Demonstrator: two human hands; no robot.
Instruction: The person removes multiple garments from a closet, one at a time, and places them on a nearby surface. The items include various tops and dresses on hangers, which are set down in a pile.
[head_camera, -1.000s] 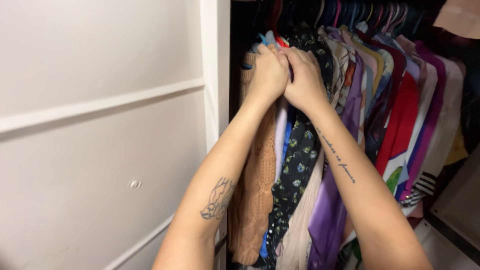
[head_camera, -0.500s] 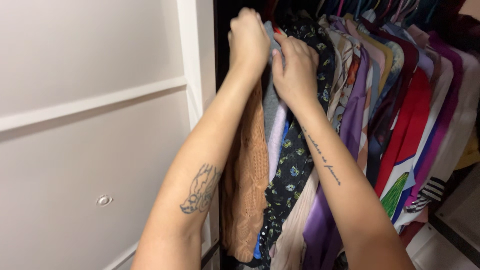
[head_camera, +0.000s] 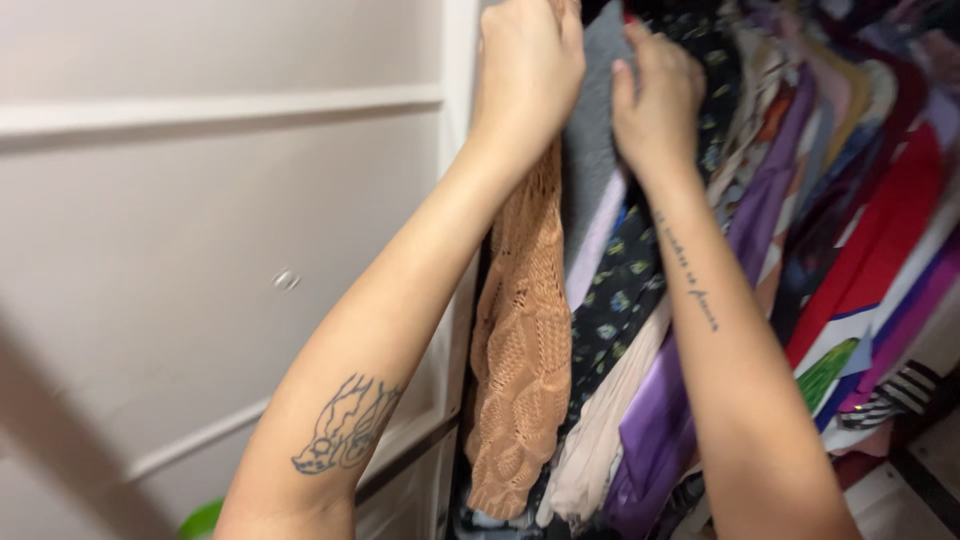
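Note:
Both my arms reach up into a packed closet of hanging clothes. My left hand (head_camera: 528, 62) is closed at the top of an orange-brown knitted garment (head_camera: 520, 340), near the top edge of the view. My right hand (head_camera: 655, 95) grips the edge of a grey garment (head_camera: 592, 130) just to the right of it. A black floral piece (head_camera: 625, 300), a beige one (head_camera: 600, 440) and a purple satin one (head_camera: 665, 420) hang under my right forearm. What the left fingers hold is hidden.
A white panelled wardrobe door (head_camera: 200, 230) with a small round knob (head_camera: 286, 279) fills the left. Red, purple, white and striped garments (head_camera: 870, 250) crowd the right side. A green object (head_camera: 205, 520) shows at the bottom left.
Both hands have risen toward the top of the clothes and the view has shifted right and tilted. The knitted garment now hangs more apart from the grey one.

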